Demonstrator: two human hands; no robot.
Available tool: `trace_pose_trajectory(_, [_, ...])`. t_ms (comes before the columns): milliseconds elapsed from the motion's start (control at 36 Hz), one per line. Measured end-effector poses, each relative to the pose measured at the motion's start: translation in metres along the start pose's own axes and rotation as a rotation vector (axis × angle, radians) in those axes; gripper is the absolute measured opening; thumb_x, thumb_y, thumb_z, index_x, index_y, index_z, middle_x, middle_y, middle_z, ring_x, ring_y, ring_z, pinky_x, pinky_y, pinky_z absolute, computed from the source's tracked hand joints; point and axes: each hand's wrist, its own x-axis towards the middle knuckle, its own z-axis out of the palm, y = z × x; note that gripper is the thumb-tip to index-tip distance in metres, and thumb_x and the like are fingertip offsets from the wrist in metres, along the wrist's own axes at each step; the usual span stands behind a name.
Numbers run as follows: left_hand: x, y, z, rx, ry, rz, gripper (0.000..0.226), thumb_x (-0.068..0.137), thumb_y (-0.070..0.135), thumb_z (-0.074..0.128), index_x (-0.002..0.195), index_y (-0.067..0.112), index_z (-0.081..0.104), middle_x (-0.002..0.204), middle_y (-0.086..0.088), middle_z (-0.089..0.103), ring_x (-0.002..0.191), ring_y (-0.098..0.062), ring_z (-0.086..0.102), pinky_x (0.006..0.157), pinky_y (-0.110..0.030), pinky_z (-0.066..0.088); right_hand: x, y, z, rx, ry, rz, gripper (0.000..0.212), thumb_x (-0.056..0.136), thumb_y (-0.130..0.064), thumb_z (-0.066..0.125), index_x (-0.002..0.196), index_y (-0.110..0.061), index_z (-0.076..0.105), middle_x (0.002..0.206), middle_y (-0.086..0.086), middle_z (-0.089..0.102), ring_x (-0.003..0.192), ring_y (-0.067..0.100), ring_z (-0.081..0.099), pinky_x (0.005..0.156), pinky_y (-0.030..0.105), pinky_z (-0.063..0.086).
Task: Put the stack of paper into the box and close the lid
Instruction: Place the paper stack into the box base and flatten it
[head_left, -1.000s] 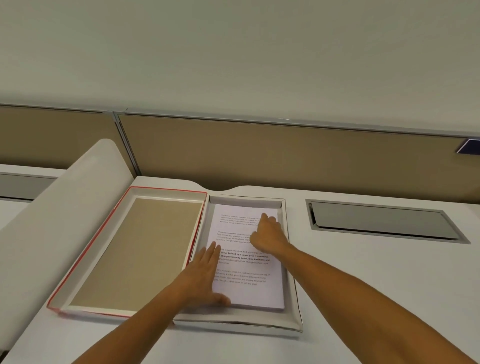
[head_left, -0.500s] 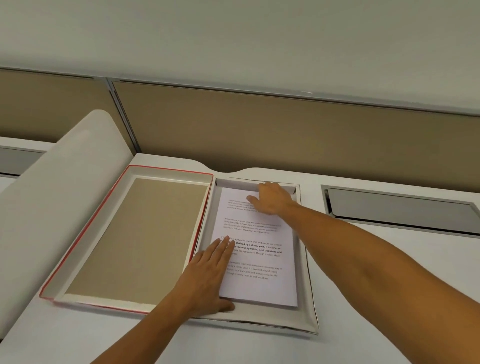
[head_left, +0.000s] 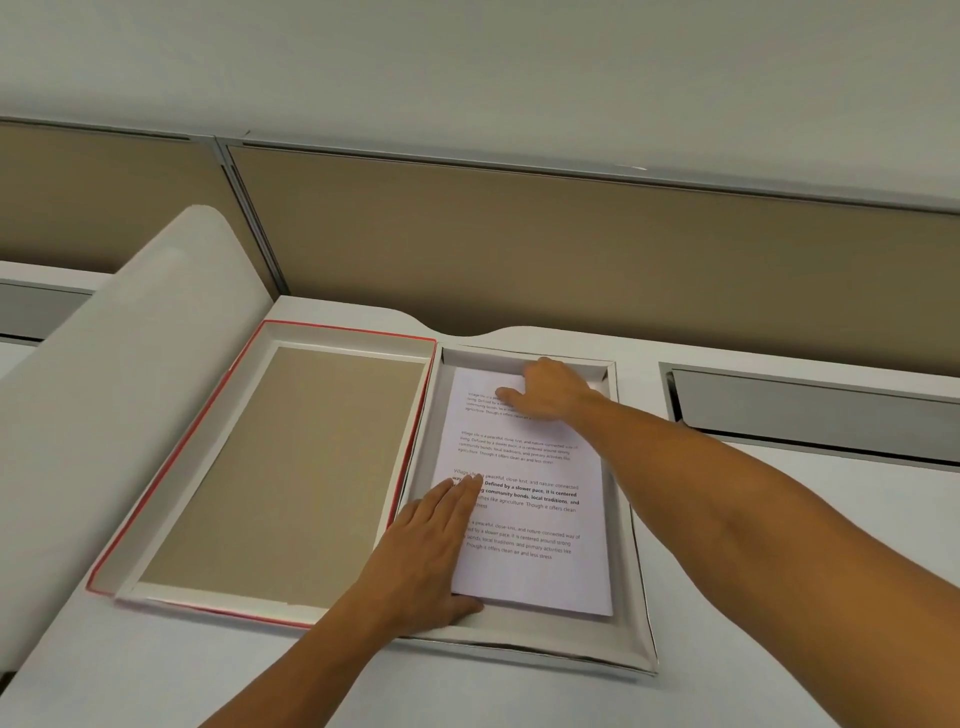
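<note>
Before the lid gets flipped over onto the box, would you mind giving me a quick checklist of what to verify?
1. Stack of paper lies inside the box: ok.
2. Paper lies flat, no corner over the walls: ok along the visible edges; the far right corner is hidden by the right hand.
3. Paper square to the box: not ok, slightly skewed, with gaps at the sides.
4. Hands clear of the box: not ok; the left hand and the right hand both rest flat on the paper.
5. Lid within reach, open side up, beside the box: ok.
6. Lid held in a grip: not ok, neither hand touches it.
</note>
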Motion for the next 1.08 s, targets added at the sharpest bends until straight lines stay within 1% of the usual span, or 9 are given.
trace_pose_trajectory(139, [0.0, -0.001, 0.001, -0.005, 0.014, -0.022, 0.118, 0.073, 0.072, 0.059, 0.151, 0.027, -0.019, 0.163, 0.009, -0.009, 0.151, -0.016, -0.004, 0.119, -0.034, -0.004, 0.001, 0.0, 0.004, 0.0, 0.026, 0.005, 0.075, 0.084, -0.073, 0.045, 0.117, -0.008, 0.063, 0.124, 0.013, 0.062, 0.11, 0.031, 0.06, 0.089, 0.041, 0.05])
trace_pose_trajectory(361, [-0.001, 0.002, -0.001, 0.0, -0.018, -0.037, 0.117, 0.075, 0.072, 0.058, 0.149, 0.03, -0.022, 0.162, 0.011, -0.014, 0.151, -0.015, -0.01, 0.12, -0.037, -0.003, -0.005, -0.004, 0.005, -0.05, 0.002, -0.006, 0.089, 0.088, -0.076, 0.032, 0.138, -0.004, 0.048, 0.142, 0.015, 0.049, 0.128, 0.033, 0.049, 0.105, 0.044, 0.042])
trace_pose_trajectory(472, [-0.002, 0.004, -0.006, 0.011, -0.027, -0.027, 0.119, 0.075, 0.069, 0.061, 0.149, 0.029, -0.022, 0.162, 0.01, -0.015, 0.151, -0.017, -0.012, 0.121, -0.039, -0.002, -0.01, -0.002, -0.003, -0.049, -0.037, -0.022, 0.084, 0.093, -0.071, 0.027, 0.141, -0.004, 0.045, 0.147, 0.015, 0.046, 0.132, 0.033, 0.047, 0.105, 0.044, 0.041])
trace_pose_trajectory(583, [-0.004, 0.004, -0.007, 0.013, -0.021, -0.027, 0.123, 0.072, 0.072, 0.063, 0.149, 0.029, -0.023, 0.162, 0.01, -0.018, 0.15, -0.017, -0.015, 0.117, -0.036, -0.005, -0.018, 0.005, -0.007, -0.025, 0.014, -0.008, 0.078, 0.093, -0.069, 0.028, 0.133, -0.007, 0.052, 0.139, 0.013, 0.053, 0.123, 0.032, 0.054, 0.096, 0.045, 0.047])
trace_pose_trajectory(750, [-0.005, 0.004, -0.012, 0.025, -0.069, -0.02, 0.128, 0.072, 0.067, 0.067, 0.14, 0.036, -0.037, 0.159, 0.011, -0.026, 0.149, -0.019, -0.021, 0.118, -0.04, -0.001, -0.042, 0.02, -0.016, 0.019, 0.103, -0.008, 0.071, 0.096, -0.064, 0.031, 0.142, -0.012, 0.046, 0.145, 0.01, 0.051, 0.13, 0.031, 0.05, 0.103, 0.047, 0.043])
trace_pose_trajectory(833, [-0.005, 0.009, -0.019, 0.049, -0.076, -0.031, 0.129, 0.071, 0.067, 0.068, 0.144, 0.032, -0.033, 0.16, 0.009, -0.026, 0.149, -0.02, -0.022, 0.119, -0.041, -0.001, -0.059, 0.025, -0.019, 0.049, 0.118, -0.013, 0.071, 0.097, -0.062, 0.033, 0.147, -0.013, 0.039, 0.152, 0.01, 0.044, 0.136, 0.033, 0.045, 0.108, 0.048, 0.04])
trace_pose_trajectory(917, [-0.002, 0.015, -0.028, 0.074, -0.075, -0.057, 0.133, 0.067, 0.071, 0.068, 0.147, 0.026, -0.028, 0.161, 0.007, -0.023, 0.149, -0.022, -0.02, 0.121, -0.044, 0.002, -0.079, 0.027, -0.021, 0.067, 0.129, -0.015, 0.07, 0.096, -0.062, 0.036, 0.148, -0.015, 0.037, 0.152, 0.01, 0.044, 0.136, 0.034, 0.045, 0.106, 0.048, 0.041])
trace_pose_trajectory(972, [-0.002, 0.017, -0.033, 0.071, -0.061, -0.072, 0.133, 0.064, 0.079, 0.062, 0.149, 0.025, -0.025, 0.162, 0.006, -0.02, 0.149, -0.023, -0.018, 0.122, -0.047, 0.003, -0.092, 0.028, -0.023, 0.076, 0.138, -0.017, 0.07, 0.096, -0.062, 0.037, 0.148, -0.015, 0.036, 0.152, 0.01, 0.044, 0.136, 0.033, 0.045, 0.106, 0.049, 0.042])
trace_pose_trajectory(1083, [-0.002, 0.021, -0.042, 0.124, -0.006, -0.031, 0.123, 0.067, 0.092, 0.038, 0.152, 0.023, -0.017, 0.163, 0.003, -0.015, 0.151, -0.026, -0.013, 0.121, -0.047, -0.002, -0.119, 0.027, -0.029, 0.081, 0.171, -0.021, 0.074, 0.094, -0.064, 0.038, 0.149, -0.014, 0.034, 0.154, 0.01, 0.041, 0.138, 0.032, 0.043, 0.107, 0.049, 0.042])
